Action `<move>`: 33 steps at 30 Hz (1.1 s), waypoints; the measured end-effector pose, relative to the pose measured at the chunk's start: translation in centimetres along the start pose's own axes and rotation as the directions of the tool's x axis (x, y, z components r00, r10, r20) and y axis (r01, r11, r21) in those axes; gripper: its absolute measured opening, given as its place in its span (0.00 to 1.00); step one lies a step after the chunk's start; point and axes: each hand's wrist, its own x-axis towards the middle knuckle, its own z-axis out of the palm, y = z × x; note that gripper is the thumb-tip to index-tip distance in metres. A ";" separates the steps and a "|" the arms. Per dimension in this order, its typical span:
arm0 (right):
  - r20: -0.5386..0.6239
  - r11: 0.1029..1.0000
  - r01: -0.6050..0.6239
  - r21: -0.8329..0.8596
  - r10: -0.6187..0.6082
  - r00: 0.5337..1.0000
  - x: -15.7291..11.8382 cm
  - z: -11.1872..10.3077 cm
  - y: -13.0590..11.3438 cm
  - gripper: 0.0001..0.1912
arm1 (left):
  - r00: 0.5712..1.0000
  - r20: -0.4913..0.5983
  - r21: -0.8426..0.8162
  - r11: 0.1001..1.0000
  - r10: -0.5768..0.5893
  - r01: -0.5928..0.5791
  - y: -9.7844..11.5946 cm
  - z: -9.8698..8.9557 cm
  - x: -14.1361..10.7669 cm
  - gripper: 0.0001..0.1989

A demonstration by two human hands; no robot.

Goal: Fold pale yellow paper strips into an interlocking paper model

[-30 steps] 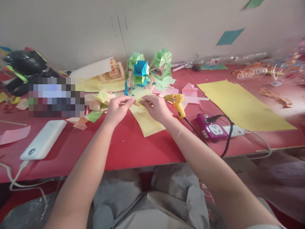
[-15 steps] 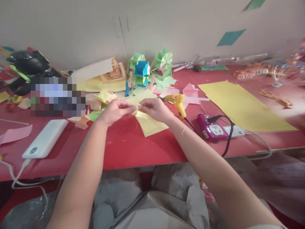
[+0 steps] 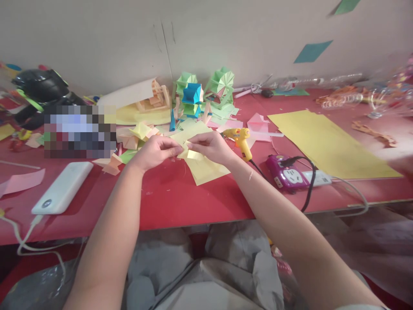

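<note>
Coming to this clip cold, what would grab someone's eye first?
Probably the blue folded paper piece, standing among green folded papers near the wall. Next, the yellow glue gun just right of the right hand, and the purple socket nearer the front edge of the table.

We are looking at a papercraft workspace, a red surface (image 3: 193, 204) set against a pale wall (image 3: 112, 38), though we cannot tell whether it belongs to a home, a classroom or a workshop. We judge so from the pleated green wheel (image 3: 222, 80) and blue folded form (image 3: 192, 93) at the far middle, the pale yellow sheet (image 3: 206, 173) nearer us and the paper scraps (image 3: 112, 165) to the left. On the right we see a yellow glue gun (image 3: 240, 138), a purple power socket (image 3: 280, 173) and a large yellow sheet (image 3: 332, 142).
</note>
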 end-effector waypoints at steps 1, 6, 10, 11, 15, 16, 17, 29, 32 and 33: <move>-0.010 1.000 0.002 0.006 -0.002 1.000 0.0 0.0 0.0 0.24 | 1.000 -0.012 0.014 1.000 0.010 -0.009 -0.1 0.0 0.0 0.13; 0.007 1.000 0.009 -0.018 -0.009 1.000 -0.1 0.1 -0.6 0.23 | 0.994 -0.095 0.097 0.994 0.054 -0.045 -0.7 0.5 0.2 0.12; 0.004 1.000 -0.021 0.003 0.021 1.000 -0.3 0.2 -1.0 0.25 | 0.994 -0.095 0.094 0.994 0.060 -0.051 -0.6 0.7 0.1 0.12; -0.021 1.000 -0.025 0.010 0.025 0.999 -0.3 0.3 -1.1 0.25 | 0.994 -0.095 0.089 0.995 0.058 -0.050 -0.4 0.7 0.1 0.12; -0.228 0.997 0.042 -0.068 -0.057 0.972 -0.3 0.5 -1.0 0.26 | 0.984 -0.174 0.060 0.998 0.044 -0.034 -0.3 0.8 0.3 0.15; -0.264 0.992 0.063 -0.111 -0.091 0.960 -0.2 0.5 -1.0 0.26 | 0.978 -0.203 0.044 0.998 0.043 -0.035 -0.4 0.8 0.4 0.16; -0.275 0.985 0.079 -0.152 -0.119 0.954 -0.2 0.5 -0.9 0.25 | 0.973 -0.225 0.026 0.999 0.042 -0.038 -0.5 0.8 0.5 0.16; -0.088 0.958 0.076 -0.276 -0.104 0.991 0.0 0.3 0.4 0.14 | 0.954 -0.297 -0.069 0.998 -0.024 0.004 -1.2 1.8 1.0 0.15; -0.125 0.977 0.037 -0.211 -0.065 0.990 0.1 0.5 0.5 0.17 | 0.945 -0.328 -0.143 0.989 -0.015 -0.034 -1.4 2.1 1.3 0.17; -0.152 0.983 0.026 -0.181 -0.054 0.987 0.1 0.6 0.5 0.18 | 0.942 -0.336 -0.165 0.985 -0.010 -0.048 -1.5 2.2 1.3 0.19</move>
